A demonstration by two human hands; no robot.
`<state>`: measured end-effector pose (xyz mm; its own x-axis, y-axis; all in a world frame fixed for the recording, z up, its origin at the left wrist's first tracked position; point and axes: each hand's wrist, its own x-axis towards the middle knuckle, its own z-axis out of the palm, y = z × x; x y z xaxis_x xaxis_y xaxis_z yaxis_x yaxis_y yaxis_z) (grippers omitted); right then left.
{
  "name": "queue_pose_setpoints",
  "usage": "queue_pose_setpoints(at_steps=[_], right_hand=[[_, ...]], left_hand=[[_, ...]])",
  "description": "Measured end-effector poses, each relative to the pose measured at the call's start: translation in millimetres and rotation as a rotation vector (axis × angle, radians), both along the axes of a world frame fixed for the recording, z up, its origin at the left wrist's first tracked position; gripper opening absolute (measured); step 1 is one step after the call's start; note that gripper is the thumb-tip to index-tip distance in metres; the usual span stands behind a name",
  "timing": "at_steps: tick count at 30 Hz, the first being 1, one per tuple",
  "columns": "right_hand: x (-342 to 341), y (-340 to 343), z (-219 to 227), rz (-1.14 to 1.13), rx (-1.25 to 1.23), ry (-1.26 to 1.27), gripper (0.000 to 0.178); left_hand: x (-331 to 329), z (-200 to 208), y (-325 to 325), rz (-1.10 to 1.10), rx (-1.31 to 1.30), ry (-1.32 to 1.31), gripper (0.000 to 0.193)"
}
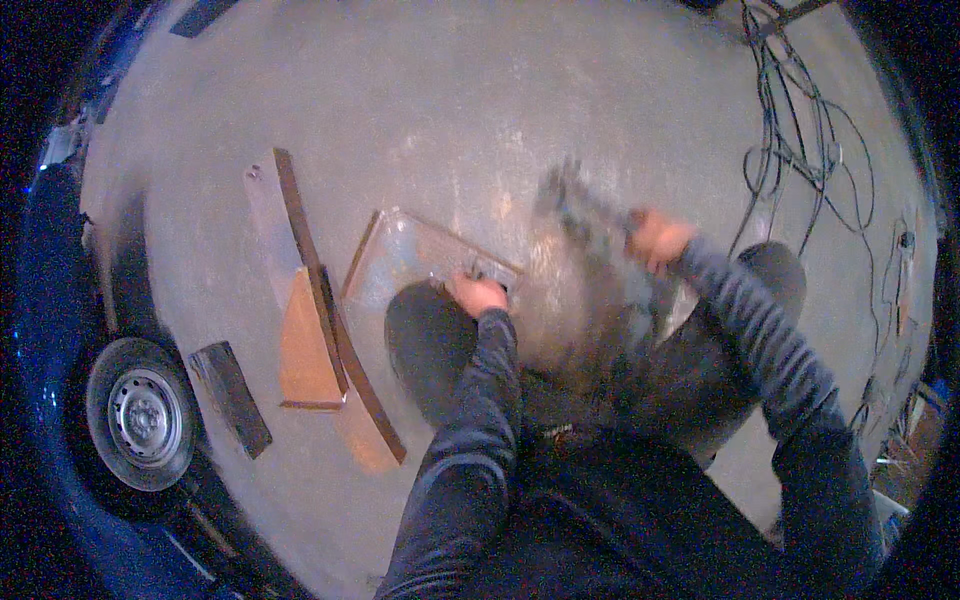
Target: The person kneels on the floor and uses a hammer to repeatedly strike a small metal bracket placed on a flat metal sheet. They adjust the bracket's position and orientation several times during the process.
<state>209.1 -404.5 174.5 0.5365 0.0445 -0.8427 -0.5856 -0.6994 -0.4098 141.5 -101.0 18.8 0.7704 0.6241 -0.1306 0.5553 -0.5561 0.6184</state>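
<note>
Low in front of me, my left hand [481, 293] is closed at the near right corner of a shallow metal panel [405, 245] with raised brownish edges. Some dark detail shows by its fingers, too small to name. Raised to the right, my right hand [660, 238] is wrapped round the handle of a tool [585, 212]. Motion smears this tool, and its dark far end points left, apart from the panel; its exact kind cannot be made out. My bent knees stand on either side.
Left of the panel lie a long angled metal piece [300, 220], an orange-brown wedge-shaped piece [312, 350] and a dark block [230, 398]. A car wheel [143, 413] stands at far left. Tangled cables [800, 150] lie on the concrete floor [420, 100] at right.
</note>
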Motion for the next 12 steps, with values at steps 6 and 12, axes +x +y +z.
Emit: queue_pose_setpoints(at_steps=[6, 12], right_hand=[[45, 1, 14, -0.406, -0.037, -0.380, 0.027], [-60, 42, -16, 0.300, 0.110, 0.398, 0.061]], left_hand=[[12, 11, -4, 0.054, -0.059, -0.023, 0.017], [-2, -15, 11, 0.024, -0.170, -0.060, 0.019]])
